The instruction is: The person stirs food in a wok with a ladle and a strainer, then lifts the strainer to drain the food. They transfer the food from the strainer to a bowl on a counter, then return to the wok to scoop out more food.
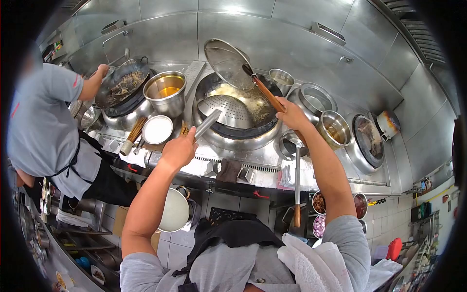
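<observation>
My left hand [179, 150] is closed around the metal handle of a perforated skimmer [224, 108], whose round bowl is tipped over the near left part of the wok. In my right hand [294, 117] is the wooden handle of a wire mesh strainer [226, 61], held up and tilted above the wok's far rim. Pale yellow pieces of food [250, 100] lie in bubbling oil inside the large dark wok [258, 130], partly hidden by the skimmer.
A metal pot [165, 92] with amber liquid and a white bowl [157, 130] stand left of the wok. On the right are a ladle [297, 185] and another pot [334, 129]. At the left, a co-worker [53, 117] handles a second wok [121, 87].
</observation>
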`<move>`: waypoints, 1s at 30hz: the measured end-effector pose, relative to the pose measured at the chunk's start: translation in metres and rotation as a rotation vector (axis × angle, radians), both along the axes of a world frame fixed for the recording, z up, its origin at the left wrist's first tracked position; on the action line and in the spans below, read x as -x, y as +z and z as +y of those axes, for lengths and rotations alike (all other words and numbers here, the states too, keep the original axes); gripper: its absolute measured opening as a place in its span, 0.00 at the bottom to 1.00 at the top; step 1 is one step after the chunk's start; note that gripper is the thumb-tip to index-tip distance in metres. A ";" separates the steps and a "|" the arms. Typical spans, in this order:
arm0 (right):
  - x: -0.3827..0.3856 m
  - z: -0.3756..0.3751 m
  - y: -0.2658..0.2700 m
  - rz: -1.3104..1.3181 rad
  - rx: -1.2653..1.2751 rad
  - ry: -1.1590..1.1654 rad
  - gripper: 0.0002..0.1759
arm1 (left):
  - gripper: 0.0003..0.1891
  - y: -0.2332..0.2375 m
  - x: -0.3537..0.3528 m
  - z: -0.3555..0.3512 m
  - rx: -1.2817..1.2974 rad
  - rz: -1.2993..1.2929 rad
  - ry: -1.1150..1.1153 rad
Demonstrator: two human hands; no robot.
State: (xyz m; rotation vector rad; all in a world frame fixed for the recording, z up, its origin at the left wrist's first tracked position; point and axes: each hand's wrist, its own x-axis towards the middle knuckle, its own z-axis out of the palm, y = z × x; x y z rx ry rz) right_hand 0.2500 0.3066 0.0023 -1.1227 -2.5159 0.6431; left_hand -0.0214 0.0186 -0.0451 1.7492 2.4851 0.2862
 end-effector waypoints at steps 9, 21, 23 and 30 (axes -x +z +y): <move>-0.008 0.020 -0.020 -0.109 -0.032 0.106 0.36 | 0.29 0.005 0.000 -0.001 -0.008 -0.012 -0.009; -0.060 0.016 0.004 -0.065 0.156 -0.144 0.34 | 0.30 0.004 0.004 0.001 0.006 -0.006 0.000; -0.065 0.020 0.005 -0.052 0.143 -0.201 0.35 | 0.30 0.003 0.004 0.001 -0.001 -0.005 -0.002; -0.065 0.061 -0.045 0.071 0.092 -0.175 0.35 | 0.29 -0.001 0.005 0.001 -0.013 0.000 -0.004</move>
